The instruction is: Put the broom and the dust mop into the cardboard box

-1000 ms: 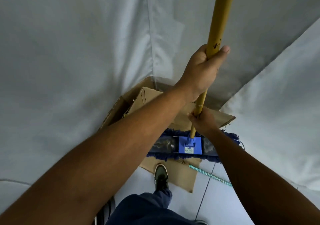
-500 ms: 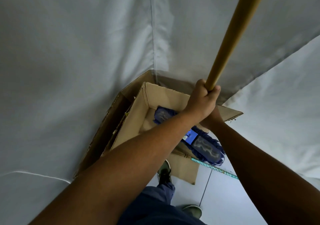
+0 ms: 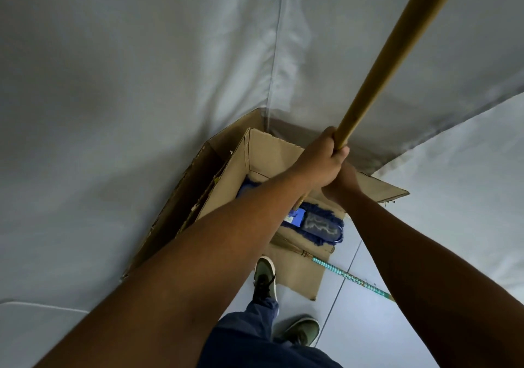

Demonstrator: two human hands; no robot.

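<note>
Two hands of mine are wrapped around one yellow pole. Starting at the left, a grey cloth backdrop (image 3: 127, 112) hangs behind everything, and the cardboard box (image 3: 272, 155) stands against it, open at the top, with its left flap (image 3: 181, 206) leaning out against the cloth. My left forearm runs diagonally up across the box's opening, and my left hand (image 3: 319, 163) is clenched tight on the dust mop's handle (image 3: 397, 50), which rises tilted toward the upper right and leaves the view. Under that arm the dust mop head (image 3: 317, 226) lies slanted inside the box: its blue fringe reaches toward the far left corner, while its near end with the blue bracket rests by the box's front right edge. My right hand (image 3: 344, 183) sits just below the left one, also closed round the handle, though most of its fingers are hidden behind the left hand. A front flap (image 3: 297, 271) droops down onto the floor (image 3: 368, 325), beside my green shoe (image 3: 265, 279). Further right, the broom (image 3: 351, 278) lies on the tiles outside the box, its teal striped stick angling away, its bristle end touching the flap.
</note>
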